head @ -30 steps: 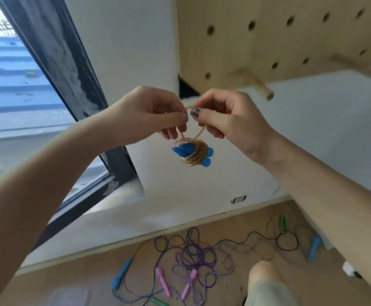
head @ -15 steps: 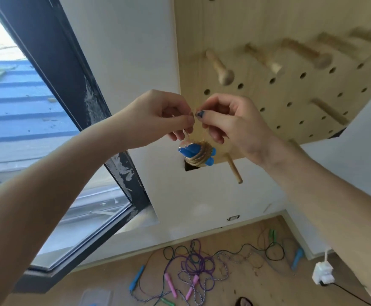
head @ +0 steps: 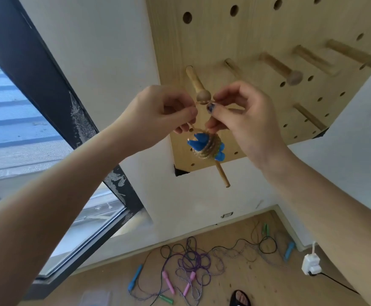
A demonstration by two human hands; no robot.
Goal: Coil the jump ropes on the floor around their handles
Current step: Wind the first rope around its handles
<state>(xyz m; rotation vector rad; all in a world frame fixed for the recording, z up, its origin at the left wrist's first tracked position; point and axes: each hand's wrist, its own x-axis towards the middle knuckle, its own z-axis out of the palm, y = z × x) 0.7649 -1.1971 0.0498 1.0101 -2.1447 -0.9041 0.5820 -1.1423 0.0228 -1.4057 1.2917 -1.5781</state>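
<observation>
Since half a second ago both hands have lifted toward the pegboard, so the round knob of a wooden peg (head: pixel 203 95) now sits right between the fingertips, where before it hung well above them. Left hand (head: pixel 158 115) is nearly closed, thumb pressed against the forefinger, pinching one side of a thin tan loop (head: pixel 199 103); right hand (head: pixel 242 120) is curled the same way, thumb and forefinger pinched on the other side, so the loop is stretched between them just under the knob. Just below the two hands hangs one coiled jump rope (head: pixel 206 146), its tan cord wound tight around two blue handles. Behind the hands stands the pegboard (head: pixel 235 36), where six wooden pegs can be counted, one of them slanting down behind the hanging bundle. Far below the hands, on the wooden floor (head: pixel 257 281), loose ropes (head: pixel 193 261) lie in a tangle of purple, dark and striped cords; how many ropes there are cannot be told, but two pink, two blue and two green handles show. A white plug (head: pixel 310 263) lies down to the right, and a sandalled foot (head: pixel 240 298) shows at the bottom edge.
</observation>
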